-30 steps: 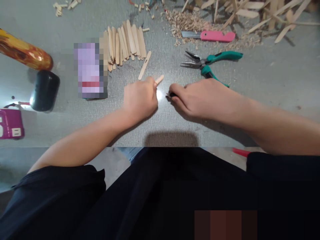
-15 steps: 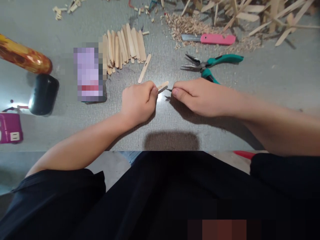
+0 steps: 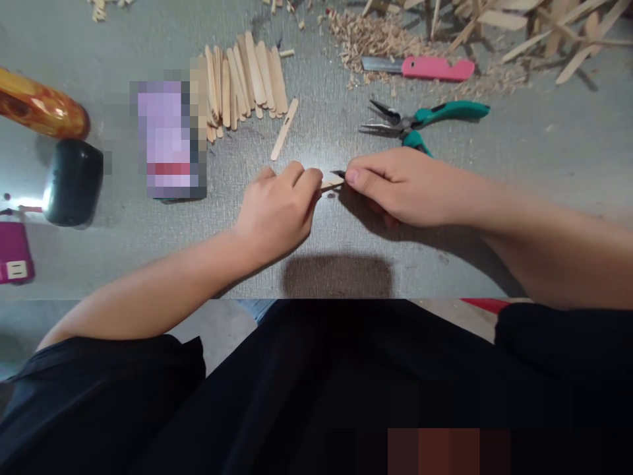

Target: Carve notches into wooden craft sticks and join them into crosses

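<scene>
Between the fingertips of my left hand is a wooden craft stick, seen nearly edge-on, its far end reaching to my right fingertips. My right hand pinches a small tool with a dark pointed blade; its handle is hidden in my fist. The blade tip points left, just above the stick; whether they touch I cannot tell. Beyond my left hand lies a loose craft stick with a slot, near a row of plain craft sticks.
Green-handled needle-nose pliers lie open behind my right hand. Farther back are a pink utility knife, wood shavings and crossed sticks. At left are a blurred phone, a dark rounded case and an orange-brown cylinder.
My left fingers have shifted their hold, and the craft stick has turned from flat side up to nearly edge-on, closer to my right hand. The blade has stayed close by. The view has shifted slightly.
</scene>
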`<state>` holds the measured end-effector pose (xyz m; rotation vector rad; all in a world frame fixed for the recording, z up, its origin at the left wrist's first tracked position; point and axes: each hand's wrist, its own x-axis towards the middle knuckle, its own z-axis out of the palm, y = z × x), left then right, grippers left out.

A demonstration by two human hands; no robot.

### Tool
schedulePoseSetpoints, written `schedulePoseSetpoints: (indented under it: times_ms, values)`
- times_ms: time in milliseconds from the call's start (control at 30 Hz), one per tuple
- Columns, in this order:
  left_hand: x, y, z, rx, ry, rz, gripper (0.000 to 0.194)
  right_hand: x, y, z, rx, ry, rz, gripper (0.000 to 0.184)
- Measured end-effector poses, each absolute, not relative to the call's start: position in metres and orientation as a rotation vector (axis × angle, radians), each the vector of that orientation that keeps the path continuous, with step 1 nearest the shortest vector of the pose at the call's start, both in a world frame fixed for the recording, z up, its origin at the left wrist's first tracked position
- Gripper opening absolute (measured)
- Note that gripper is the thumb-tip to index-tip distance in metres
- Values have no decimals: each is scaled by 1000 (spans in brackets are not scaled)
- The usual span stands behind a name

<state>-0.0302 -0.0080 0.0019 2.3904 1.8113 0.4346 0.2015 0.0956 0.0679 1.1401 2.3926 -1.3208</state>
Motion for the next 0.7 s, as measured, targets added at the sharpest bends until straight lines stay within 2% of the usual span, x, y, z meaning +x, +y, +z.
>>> schedulePoseSetpoints:
  times_ms: [233,433,533,700]
  values:
    - [-29,-20,10,2552,1734,313,35,202,95,72,1200,2344,-1343,51]
    - [-29,-23,2,2609,1702,472,32,207,95,67,1240,2355,-1468,59]
    - [-28,-26,-2,2717,1611,526,30,211,93,70,1308,2496,-1265,57]
    - [-25,-29,-2,2876,1536,600,20,210,86,74,1238,2445,-937,40]
